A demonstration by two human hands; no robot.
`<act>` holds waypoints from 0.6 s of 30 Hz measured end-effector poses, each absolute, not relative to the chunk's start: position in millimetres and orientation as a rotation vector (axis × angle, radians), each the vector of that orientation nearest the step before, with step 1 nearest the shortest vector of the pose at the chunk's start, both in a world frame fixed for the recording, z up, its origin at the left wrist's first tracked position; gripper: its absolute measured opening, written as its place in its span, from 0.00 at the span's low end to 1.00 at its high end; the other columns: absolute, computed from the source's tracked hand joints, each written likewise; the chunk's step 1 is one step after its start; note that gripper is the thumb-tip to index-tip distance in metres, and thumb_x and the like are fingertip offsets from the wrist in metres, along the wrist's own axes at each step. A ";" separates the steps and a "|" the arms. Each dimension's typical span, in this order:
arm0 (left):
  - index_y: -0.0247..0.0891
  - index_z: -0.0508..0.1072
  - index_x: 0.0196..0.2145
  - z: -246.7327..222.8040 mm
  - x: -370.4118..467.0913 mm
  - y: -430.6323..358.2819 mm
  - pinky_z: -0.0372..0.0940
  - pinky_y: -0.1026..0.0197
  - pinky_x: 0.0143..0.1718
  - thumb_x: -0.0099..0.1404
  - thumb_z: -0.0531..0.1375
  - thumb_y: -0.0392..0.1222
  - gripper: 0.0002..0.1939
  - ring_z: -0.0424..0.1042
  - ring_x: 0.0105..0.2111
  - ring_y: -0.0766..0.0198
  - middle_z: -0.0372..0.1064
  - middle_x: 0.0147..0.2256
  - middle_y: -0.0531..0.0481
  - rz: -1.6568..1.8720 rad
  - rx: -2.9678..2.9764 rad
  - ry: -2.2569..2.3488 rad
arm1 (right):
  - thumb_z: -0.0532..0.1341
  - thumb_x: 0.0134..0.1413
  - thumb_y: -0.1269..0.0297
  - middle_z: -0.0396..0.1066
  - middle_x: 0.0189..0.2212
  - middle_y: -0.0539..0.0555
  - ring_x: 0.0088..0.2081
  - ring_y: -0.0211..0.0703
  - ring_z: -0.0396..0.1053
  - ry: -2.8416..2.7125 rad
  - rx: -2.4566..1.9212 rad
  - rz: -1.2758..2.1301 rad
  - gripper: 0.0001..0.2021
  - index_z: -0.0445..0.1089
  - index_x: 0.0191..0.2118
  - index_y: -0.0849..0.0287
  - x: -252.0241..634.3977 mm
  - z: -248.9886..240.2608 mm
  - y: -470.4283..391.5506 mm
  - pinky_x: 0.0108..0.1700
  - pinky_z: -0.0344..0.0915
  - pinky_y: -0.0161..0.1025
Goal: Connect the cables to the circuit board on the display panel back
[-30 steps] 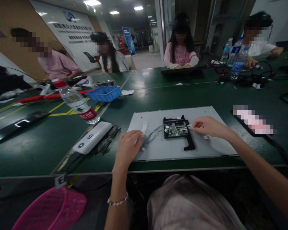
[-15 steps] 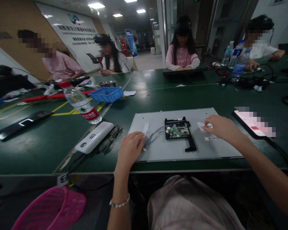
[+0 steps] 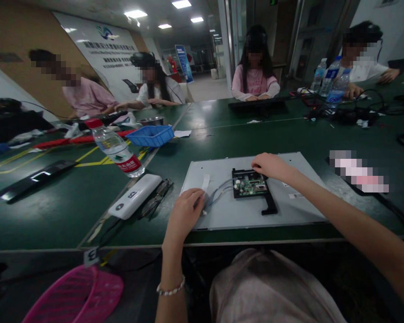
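Note:
A flat grey panel (image 3: 215, 215) lies on the green table near its front edge. On it sits a black frame (image 3: 271, 204) around a green circuit board (image 3: 251, 185), with blue-grey cables (image 3: 218, 192) running left. My left hand (image 3: 186, 211) rests at the panel's left edge by the cable ends, fingers curled; what they hold, if anything, is hidden. My right hand (image 3: 272, 167) is at the top right of the black frame, its fingertips pinched together and their contents too small to make out. A white strip (image 3: 206, 181) lies beside my left hand.
Left of the panel are glasses (image 3: 155, 199), a white power bank (image 3: 135, 196), a water bottle (image 3: 116, 148) and a blue basket (image 3: 151, 136). A phone (image 3: 358, 175) lies right. A pink basket (image 3: 77, 294) stands below the table. Several people sit across.
My right hand has moved left from the white label on the panel's right to the top of the black frame. My left hand has barely moved.

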State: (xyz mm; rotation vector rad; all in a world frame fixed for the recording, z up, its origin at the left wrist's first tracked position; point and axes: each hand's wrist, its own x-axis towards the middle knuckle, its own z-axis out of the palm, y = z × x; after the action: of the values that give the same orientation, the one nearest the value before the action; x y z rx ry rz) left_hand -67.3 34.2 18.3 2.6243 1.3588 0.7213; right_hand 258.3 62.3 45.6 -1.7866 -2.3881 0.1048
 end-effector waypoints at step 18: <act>0.38 0.72 0.46 19.9 -67.0 35.2 0.62 0.50 0.53 0.69 0.50 0.43 0.14 0.69 0.48 0.55 0.70 0.47 0.44 0.773 2.640 1.398 | 0.57 0.55 0.63 0.72 0.49 0.59 0.51 0.55 0.68 -2.180 -1.780 0.125 0.18 0.73 0.50 0.60 346.1 27.0 19.2 0.54 0.63 0.49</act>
State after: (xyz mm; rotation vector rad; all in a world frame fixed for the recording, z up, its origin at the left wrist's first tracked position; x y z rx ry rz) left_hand -67.0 35.2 19.9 2.6400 1.3979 0.7735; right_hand 346.1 19.2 27.0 -1.7802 -2.1799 0.1245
